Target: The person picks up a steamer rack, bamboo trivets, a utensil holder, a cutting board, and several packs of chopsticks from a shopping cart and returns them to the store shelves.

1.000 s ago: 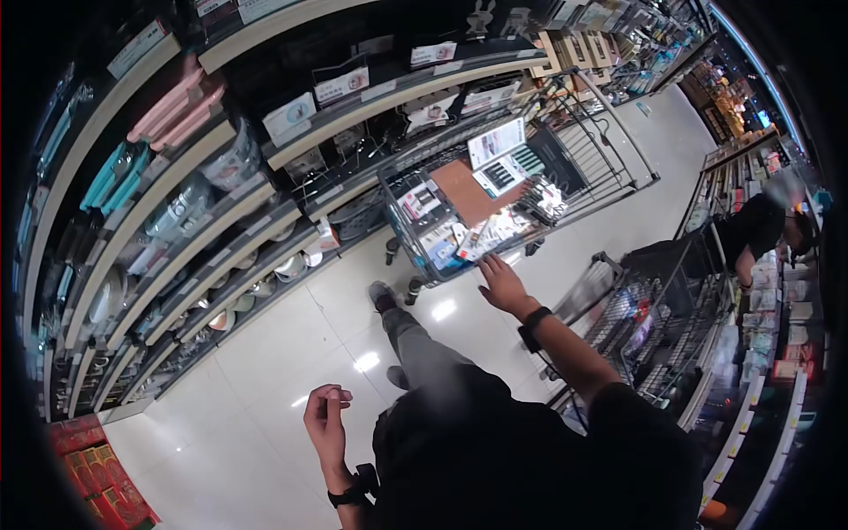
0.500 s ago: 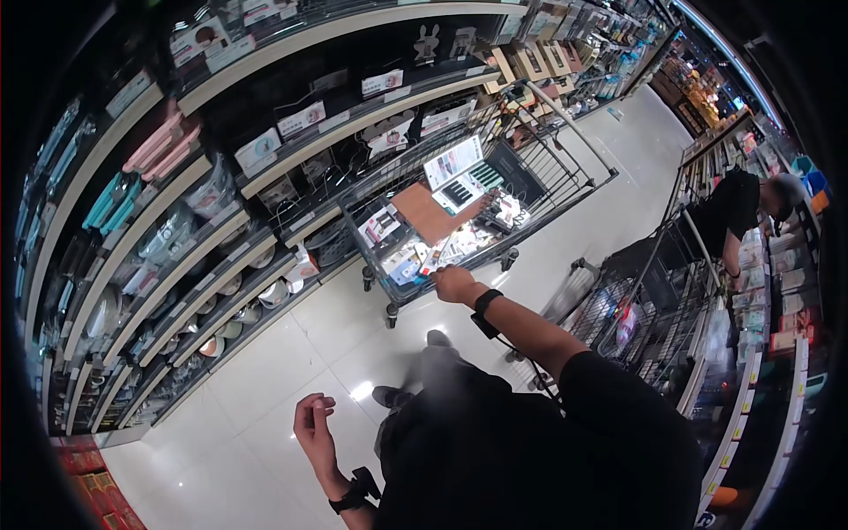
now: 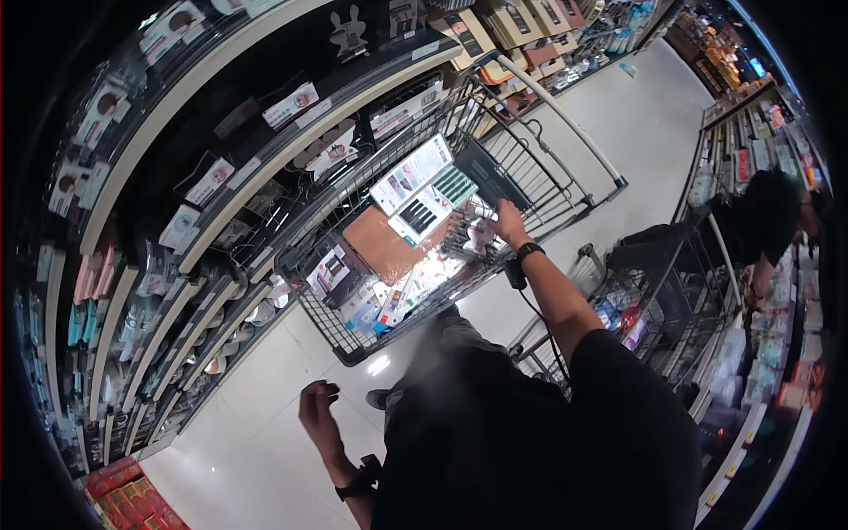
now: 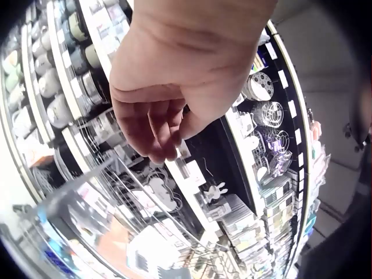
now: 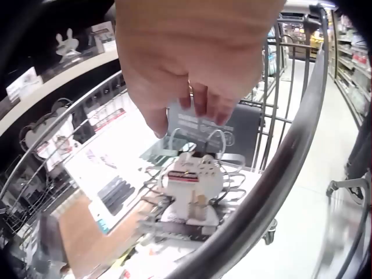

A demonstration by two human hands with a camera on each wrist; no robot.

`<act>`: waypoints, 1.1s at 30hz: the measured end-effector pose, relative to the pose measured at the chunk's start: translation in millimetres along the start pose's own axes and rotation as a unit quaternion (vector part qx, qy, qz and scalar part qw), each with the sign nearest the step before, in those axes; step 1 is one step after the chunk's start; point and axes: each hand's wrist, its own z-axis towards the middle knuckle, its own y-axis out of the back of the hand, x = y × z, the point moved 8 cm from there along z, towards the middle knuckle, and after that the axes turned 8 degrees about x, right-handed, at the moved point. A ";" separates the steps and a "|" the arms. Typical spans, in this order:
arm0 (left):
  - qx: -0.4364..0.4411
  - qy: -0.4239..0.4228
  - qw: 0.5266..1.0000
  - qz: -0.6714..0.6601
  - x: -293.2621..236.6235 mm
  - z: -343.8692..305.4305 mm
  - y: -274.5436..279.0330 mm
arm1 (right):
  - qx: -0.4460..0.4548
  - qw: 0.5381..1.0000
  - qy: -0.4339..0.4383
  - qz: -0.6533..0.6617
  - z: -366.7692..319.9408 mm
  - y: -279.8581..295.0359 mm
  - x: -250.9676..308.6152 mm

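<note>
pack (image 5: 189, 174) could slip into the cart (image 5: 279, 174): right hand (image 5: 192, 52) seems to pinch just its top. left hand (image 3: 318, 411) loosely curled, empty.

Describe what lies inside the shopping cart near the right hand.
Inside the shopping cart lie a brown board, two white boxes, a black box and small packs. The right hand covers part of a white carded item; whatever lies beneath the board is hidden.

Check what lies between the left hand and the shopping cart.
Only bare, glossy floor tile, in the head view, separates the left hand from the shopping cart, where the right hand pinches a carded package.
</note>
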 end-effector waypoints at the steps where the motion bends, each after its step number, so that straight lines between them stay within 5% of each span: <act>1: 0.033 0.016 0.999 0.007 -8.9 6.4 -29.2 | -0.001 1.000 0.000 -0.002 11.6 -2.9 -16.5; 3: 0.097 0.029 0.992 0.069 -27.5 11.9 -79.4 | 0.030 0.999 0.021 -0.017 29.2 -13.3 -32.4; 6: 0.142 0.037 0.985 0.086 -42.9 10.5 -120.5 | 0.236 0.970 0.061 0.024 48.6 -42.8 -25.3; 11: 0.116 0.077 0.986 0.090 -39.9 5.1 -136.5 | 0.276 0.959 0.068 0.000 68.0 -64.8 -31.5; 17: 0.100 0.060 0.991 0.063 -45.8 11.1 -149.5 | 0.412 0.888 0.149 0.137 54.9 -50.5 20.8; 19: 0.116 0.066 0.988 0.074 -46.9 14.2 -160.0 | 0.377 0.897 0.180 0.145 45.7 -21.6 47.3; 25: 0.178 0.014 0.984 -0.004 -48.4 29.4 -182.6 | 0.369 0.828 0.350 0.235 -43.5 108.0 165.1; 27: 0.123 -0.004 0.990 -0.066 -50.8 31.8 -176.1 | 0.359 0.810 0.423 0.188 -89.7 138.6 203.6; 33: 0.142 0.053 0.967 -0.206 -19.4 8.7 -165.8 | 0.210 0.739 0.636 0.074 -217.2 176.2 266.4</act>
